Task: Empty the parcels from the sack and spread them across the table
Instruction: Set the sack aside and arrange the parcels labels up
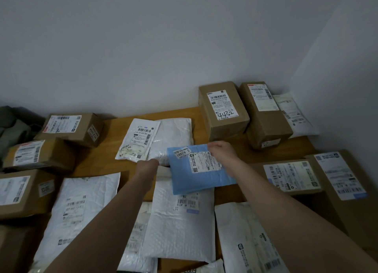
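A blue padded mailer (196, 170) with a white shipping label sits between the two hands, tilted, its lower part overlapping a white bubble mailer (180, 221) that lies flat on the wooden worktop (114, 150). The right hand (222, 152) grasps the blue mailer at its far right corner, fingers curled over the edge. The left hand (148, 166) is at the mailer's left edge with its fingers curled in; whether it actually grips the mailer or the parcel beside it cannot be told from here.

Just beyond the left hand lies a white poly mailer (155, 138) with a long label, its near edge touching the blue one. Beyond the right hand, against the wall, stand two cardboard boxes: one marked with handwritten digits (223, 111) and a taller box (263, 115) touching its right side, with a white bag (294, 113) behind that.

To the right of the right forearm lie a flat labelled box (292, 177) and a larger carton (343, 176). Left of the left arm lies a long white mailer (79, 211), and further left three cardboard boxes (41, 154) in a row along the worktop's edge. Under the right forearm, nearest the person, lies another white mailer (241, 238).
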